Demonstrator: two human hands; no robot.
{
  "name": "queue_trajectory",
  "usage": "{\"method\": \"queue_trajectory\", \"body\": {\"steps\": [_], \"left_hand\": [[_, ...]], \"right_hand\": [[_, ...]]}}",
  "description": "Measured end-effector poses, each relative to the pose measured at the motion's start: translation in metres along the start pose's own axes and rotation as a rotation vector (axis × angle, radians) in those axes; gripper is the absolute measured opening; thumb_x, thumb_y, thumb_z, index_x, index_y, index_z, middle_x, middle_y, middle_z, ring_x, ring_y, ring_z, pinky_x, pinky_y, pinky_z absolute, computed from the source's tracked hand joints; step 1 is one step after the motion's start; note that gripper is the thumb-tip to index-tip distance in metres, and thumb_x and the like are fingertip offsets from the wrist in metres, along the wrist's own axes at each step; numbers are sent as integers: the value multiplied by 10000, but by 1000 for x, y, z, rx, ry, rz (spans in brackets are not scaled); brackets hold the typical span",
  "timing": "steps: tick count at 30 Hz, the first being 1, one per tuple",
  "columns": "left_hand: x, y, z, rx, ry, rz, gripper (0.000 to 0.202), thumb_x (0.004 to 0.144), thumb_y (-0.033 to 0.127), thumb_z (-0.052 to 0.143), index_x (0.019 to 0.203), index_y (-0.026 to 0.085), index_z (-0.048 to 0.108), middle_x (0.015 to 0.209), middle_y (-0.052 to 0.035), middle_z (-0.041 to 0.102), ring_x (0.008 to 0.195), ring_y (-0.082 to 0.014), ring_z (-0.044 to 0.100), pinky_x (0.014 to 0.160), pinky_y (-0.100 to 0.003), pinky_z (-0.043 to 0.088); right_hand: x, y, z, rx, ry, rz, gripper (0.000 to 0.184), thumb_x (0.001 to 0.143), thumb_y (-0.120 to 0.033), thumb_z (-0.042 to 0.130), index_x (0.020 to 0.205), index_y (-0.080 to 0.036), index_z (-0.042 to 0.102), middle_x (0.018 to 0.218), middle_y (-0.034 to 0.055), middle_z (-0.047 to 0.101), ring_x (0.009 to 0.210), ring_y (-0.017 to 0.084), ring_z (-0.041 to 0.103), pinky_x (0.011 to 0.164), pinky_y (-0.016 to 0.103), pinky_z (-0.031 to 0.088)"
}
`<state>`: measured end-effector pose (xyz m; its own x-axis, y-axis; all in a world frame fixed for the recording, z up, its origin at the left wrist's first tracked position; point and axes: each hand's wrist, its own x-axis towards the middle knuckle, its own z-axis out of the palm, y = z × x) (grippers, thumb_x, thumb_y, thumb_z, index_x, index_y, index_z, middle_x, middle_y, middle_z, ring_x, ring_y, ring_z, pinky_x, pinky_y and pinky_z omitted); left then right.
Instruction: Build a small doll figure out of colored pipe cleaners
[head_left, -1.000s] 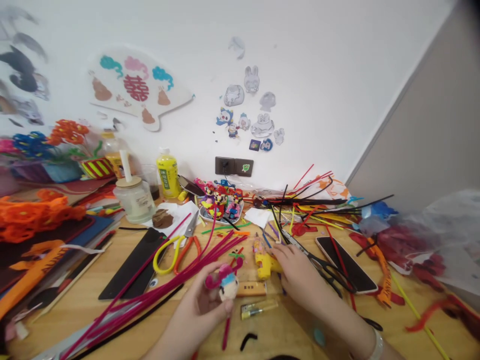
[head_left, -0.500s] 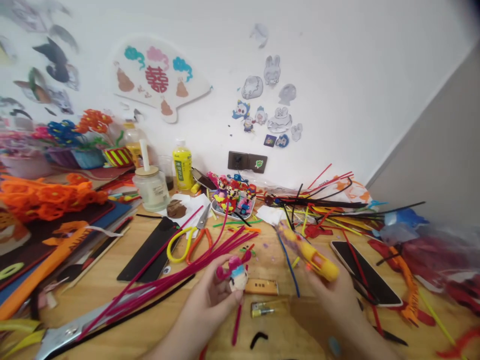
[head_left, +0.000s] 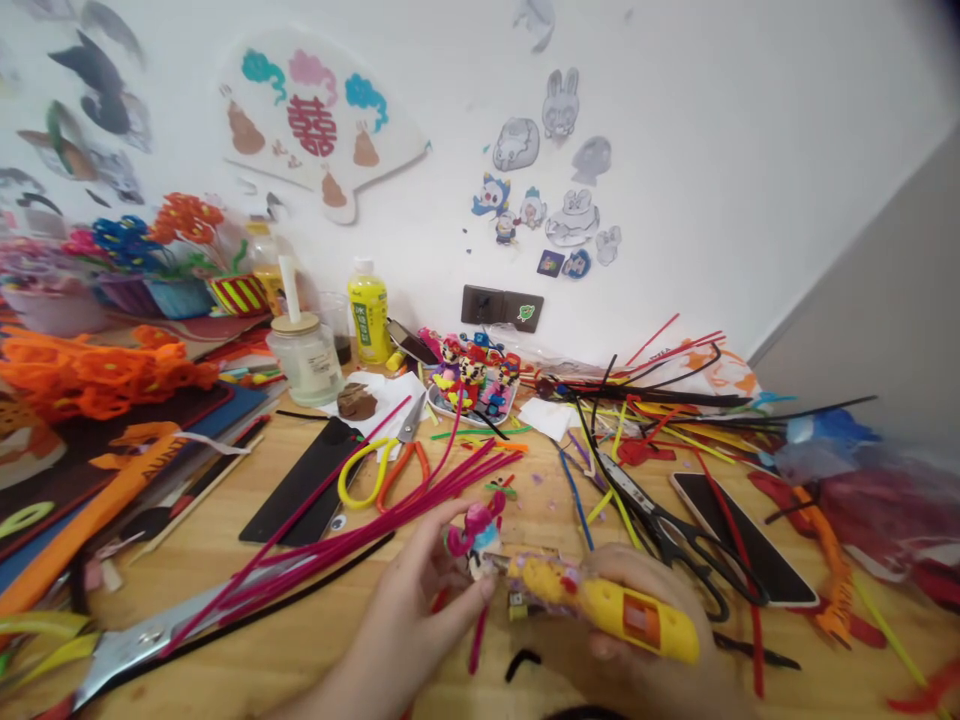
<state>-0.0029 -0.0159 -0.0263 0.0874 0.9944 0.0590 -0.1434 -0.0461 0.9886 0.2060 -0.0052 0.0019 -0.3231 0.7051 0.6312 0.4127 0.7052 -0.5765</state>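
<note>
- white wall (head_left: 675,200): a paper fan decoration (head_left: 319,120) and stickers (head_left: 540,190) were observed fixed to it.
- wooden table (head_left: 187,560): covered with craft materials; it was seen to extend beneath both hands.
- phone (head_left: 739,530): found lying flat at right, partly crossed by a red pipe cleaner.
- magenta pipe cleaners (head_left: 337,545): a loose bundle was noted lying just beside the left hand.
- black-handled scissors (head_left: 690,550): found lying open-bladed near the right hand.
- left hand (head_left: 420,610): held low over the table, with a narrow grip closed by thumb and fingers on the figure.
- right hand (head_left: 637,640): a full wrapped grip was observed around the mini glue gun.
- mini glue gun (head_left: 615,615): yellow; held near level, with its wrapped front end pointed at the figure and just beside it.
- pipe-cleaner figure (head_left: 480,535): pink-haired; held above the table between the two hands, in front of the tray of finished figures (head_left: 472,385).
</note>
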Motion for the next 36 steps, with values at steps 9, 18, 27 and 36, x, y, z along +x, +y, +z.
{"method": "queue_trajectory", "body": {"steps": [9, 18, 27, 36], "left_hand": [[0, 4, 1, 70, -8, 19, 426, 705, 233, 643, 1093, 234, 469, 957, -56, 656, 832, -208, 642, 673, -277, 530], [-1, -1, 0, 4, -34, 30, 383, 758, 238, 608, 1121, 236, 486, 1042, -58, 643, 921, -213, 634, 793, -303, 516], [-3, 0, 0, 24, -21, 33, 383, 749, 224, 626, 1114, 239, 510, 1061, -69, 639, 906, -221, 636, 787, -304, 516], [-2, 1, 0, 25, -23, 24, 385, 750, 229, 622, 1115, 243, 501, 1025, -61, 647, 878, -213, 640, 779, -312, 515]], "right_hand": [[-2, 0, 2, -52, 17, -9, 470, 758, -642, 479, 669, -194, 591, 557, 20, 618, 478, 140, 585, 437, 210, 453], [-3, 1, 5, -92, 38, -3, 470, 763, -635, 477, 652, -191, 584, 542, 19, 607, 462, 145, 577, 422, 221, 448], [-5, 1, 6, -114, 66, 0, 467, 749, -642, 492, 657, -196, 593, 545, 18, 618, 463, 148, 591, 414, 222, 461], [-2, -1, 5, -119, 58, 12, 456, 744, -634, 508, 652, -194, 587, 531, 9, 613, 448, 141, 579, 412, 219, 460]]}}
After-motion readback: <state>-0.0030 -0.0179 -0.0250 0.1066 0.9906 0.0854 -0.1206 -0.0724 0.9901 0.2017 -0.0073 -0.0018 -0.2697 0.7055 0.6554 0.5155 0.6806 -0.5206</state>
